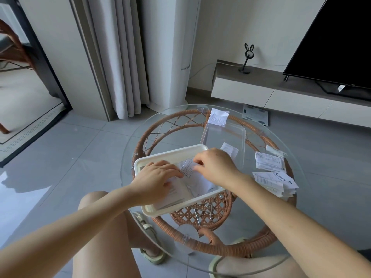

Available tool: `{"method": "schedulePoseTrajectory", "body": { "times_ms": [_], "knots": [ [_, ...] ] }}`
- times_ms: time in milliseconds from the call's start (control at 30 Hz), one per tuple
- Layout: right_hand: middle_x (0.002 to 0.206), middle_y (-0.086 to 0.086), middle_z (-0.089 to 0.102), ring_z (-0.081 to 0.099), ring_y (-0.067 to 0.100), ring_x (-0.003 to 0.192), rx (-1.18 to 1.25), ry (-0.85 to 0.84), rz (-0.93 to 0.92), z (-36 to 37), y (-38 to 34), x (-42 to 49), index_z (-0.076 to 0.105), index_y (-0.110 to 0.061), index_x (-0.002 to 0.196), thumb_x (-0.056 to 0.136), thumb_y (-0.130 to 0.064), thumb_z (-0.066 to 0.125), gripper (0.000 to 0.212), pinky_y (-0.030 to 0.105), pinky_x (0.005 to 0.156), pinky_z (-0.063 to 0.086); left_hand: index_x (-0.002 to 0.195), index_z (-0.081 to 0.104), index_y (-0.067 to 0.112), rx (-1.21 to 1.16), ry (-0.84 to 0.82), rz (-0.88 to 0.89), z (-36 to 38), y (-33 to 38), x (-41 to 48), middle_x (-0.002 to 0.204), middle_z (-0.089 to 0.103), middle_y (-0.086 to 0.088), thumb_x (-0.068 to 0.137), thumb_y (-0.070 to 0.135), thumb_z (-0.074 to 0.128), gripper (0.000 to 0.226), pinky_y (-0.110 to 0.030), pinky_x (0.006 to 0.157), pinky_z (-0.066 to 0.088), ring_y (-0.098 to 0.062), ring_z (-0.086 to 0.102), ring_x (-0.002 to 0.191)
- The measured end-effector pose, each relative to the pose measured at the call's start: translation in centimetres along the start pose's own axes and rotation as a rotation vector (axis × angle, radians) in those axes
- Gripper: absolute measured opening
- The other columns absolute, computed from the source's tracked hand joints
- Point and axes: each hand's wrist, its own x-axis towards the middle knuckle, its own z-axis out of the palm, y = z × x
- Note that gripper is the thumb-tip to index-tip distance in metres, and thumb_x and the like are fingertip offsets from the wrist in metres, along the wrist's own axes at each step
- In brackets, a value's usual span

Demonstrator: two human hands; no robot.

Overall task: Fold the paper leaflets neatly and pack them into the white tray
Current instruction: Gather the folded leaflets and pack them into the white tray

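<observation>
**Inspector:** Item under work?

**Assistant:** One creased leaflet [187, 169], held over the white tray [170, 154], inside its rim.

**Inspector:** Grip?

**Assistant:** Fingers of the left hand [158, 178] curl onto its left edge. The right hand [215, 166] pinches its right edge. Both are clamped on the paper.

**Inspector:** Tray contents?

**Assistant:** There are folded leaflets [176, 194] lying flat in the tray, under the hands.

**Inspector:** Surroundings?

**Assistant:** A clear plastic box [224, 135] sits just beyond the tray. To the tray's right are loose leaflets [270, 162]. All rest on the glass table [301, 197].
</observation>
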Motion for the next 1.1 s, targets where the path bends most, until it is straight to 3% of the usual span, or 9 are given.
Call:
{"method": "schedulePoseTrajectory", "body": {
  "times_ms": [100,167,300,400,567,633,733,867,1100],
  "knots": [
    [0.053,0.005,0.035,0.033,0.019,0.053,0.238,0.054,0.195,-1.2,1.2,0.6,0.039,-0.012,0.055,0.089,-0.013,0.058,0.039,0.027,0.052,0.025,0.132,0.054,0.03,-0.037,0.029,-0.007,0.1,-0.1,-0.1,0.138,0.047,0.015,0.092,0.01,0.046,0.045,-0.023,0.109,0.019,-0.008,0.034,0.133],
    [0.054,0.007,0.041,0.036,0.017,0.046,0.346,0.068,0.325,-2.1,1.9,0.9,0.037,-0.011,0.054,0.091,-0.01,0.055,0.041,0.024,0.051,0.03,0.13,0.054,0.028,-0.028,0.046,-0.036,0.1,-0.1,-0.2,0.137,0.047,0.014,0.093,0.012,0.046,0.041,-0.022,0.109,0.02,-0.008,0.035,0.131],
    [0.068,0.013,0.065,0.053,0.008,0.035,0.207,-0.073,0.422,-0.3,0.9,1.2,0.041,-0.009,0.062,0.096,-0.008,0.048,0.034,0.017,0.04,0.039,0.128,0.05,0.026,0.023,0.052,-0.064,0.4,0.0,-0.3,0.136,0.047,0.013,0.093,0.016,0.046,0.037,-0.023,0.107,0.024,-0.011,0.036,0.128],
    [0.089,0.019,0.067,0.067,0.026,0.072,-0.062,-0.072,0.352,0.9,-0.3,1.5,0.049,-0.003,0.071,0.093,0.002,0.049,0.022,0.025,0.047,0.042,0.135,0.047,0.03,0.045,0.05,-0.022,0.5,-0.1,-0.3,0.14,0.044,0.013,0.093,0.015,0.045,0.045,-0.028,0.107,0.028,-0.012,0.035,0.132],
    [0.099,0.017,0.06,0.06,0.031,0.088,-0.374,-0.099,0.172,1.3,-1.9,1.2,0.058,-0.001,0.089,0.088,0.008,0.048,0.013,0.03,0.063,0.039,0.139,0.043,0.044,0.191,-0.039,0.113,1.1,-0.6,0.2,0.148,0.037,0.014,0.101,0.025,0.041,0.043,-0.034,0.113,0.016,-0.014,0.024,0.139],
    [0.113,0.016,0.055,0.06,0.032,0.099,-0.388,-0.092,0.072,1.5,-1.7,1.3,0.055,-0.002,0.111,0.086,0.01,0.046,0.029,0.034,0.068,0.045,0.132,0.054,0.043,0.185,0.002,0.157,1.3,-0.9,0.1,0.14,0.047,0.009,0.098,0.025,0.045,0.039,-0.04,0.109,0.025,-0.02,0.036,0.133],
    [0.117,0.01,0.045,0.057,0.033,0.096,-0.313,-0.187,-0.067,1.6,-1.2,1.6,0.048,-0.012,0.129,0.089,0.002,0.043,0.043,0.034,0.066,0.04,0.112,0.07,0.039,0.181,0.102,0.194,1.2,-1.1,-0.2,0.113,0.064,0.005,0.084,0.024,0.052,0.036,-0.04,0.087,0.046,-0.023,0.059,0.107],
    [0.104,0.004,0.039,0.052,0.028,0.088,-0.218,-0.34,-0.043,1.4,-1.1,1.2,0.051,-0.013,0.117,0.088,-0.003,0.043,0.031,0.033,0.065,0.035,0.098,0.075,0.039,0.149,0.169,0.212,0.8,-1.0,-0.6,0.096,0.067,0.007,0.075,0.021,0.05,0.038,-0.025,0.064,0.047,-0.015,0.065,0.082],
    [0.119,0.005,0.045,0.05,0.025,0.099,-0.186,-0.358,-0.02,0.7,-1.0,1.1,0.05,-0.016,0.114,0.089,-0.014,0.051,0.024,0.032,0.071,0.037,0.102,0.075,0.031,0.08,0.227,0.262,0.8,-1.0,-0.8,0.096,0.07,0.008,0.074,0.013,0.055,0.039,-0.028,0.067,0.051,-0.016,0.066,0.083]
  ]
}}
